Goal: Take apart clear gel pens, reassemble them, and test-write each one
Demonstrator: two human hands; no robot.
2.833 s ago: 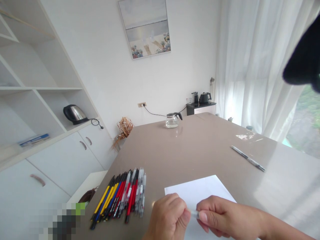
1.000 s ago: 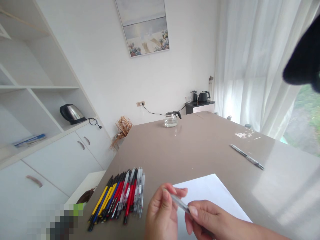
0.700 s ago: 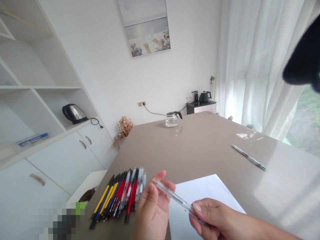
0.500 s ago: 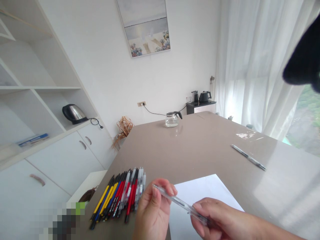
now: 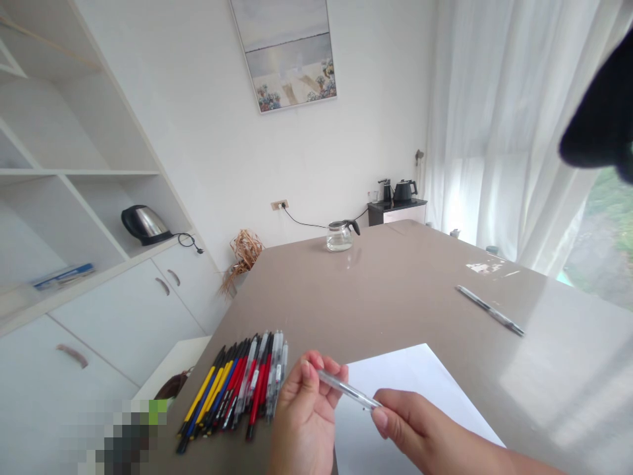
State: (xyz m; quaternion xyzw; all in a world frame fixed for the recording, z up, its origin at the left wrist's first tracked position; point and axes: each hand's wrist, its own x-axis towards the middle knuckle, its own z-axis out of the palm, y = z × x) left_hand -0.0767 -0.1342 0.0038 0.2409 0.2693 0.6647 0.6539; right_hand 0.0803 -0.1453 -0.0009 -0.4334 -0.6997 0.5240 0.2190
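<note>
— Nearest to the lens?
— Left hand (image 5: pixel 304 422) and right hand (image 5: pixel 410 432), both pinching one clear pen (image 5: pixel 349 390). Left fingertips closed round its far-left end, right thumb and forefinger closed on its near-right end. Slanted, seen across the left edge of the white sheet of paper (image 5: pixel 425 389).
— Left of the sheet?
— Row of pens (image 5: pixel 237 389) lying flat on the grey-brown table (image 5: pixel 376 297), side by side and touching: yellow, blue, red, black, clear. Just beside the left hand, apart from the sheet.
— Beyond the sheet?
— Off to its far right, a lone pen (image 5: pixel 489 310), well apart. Straight past the sheet, near the table's far edge, a glass carafe (image 5: pixel 340 236) with a black handle. Further back and left of the sheet, a bundle of dried grass (image 5: pixel 244 254), then a steel kettle (image 5: pixel 143 224) on a white shelf (image 5: pixel 99 274). Furthest back, a framed picture (image 5: pixel 289 53) high on the wall (image 5: pixel 198 132).
</note>
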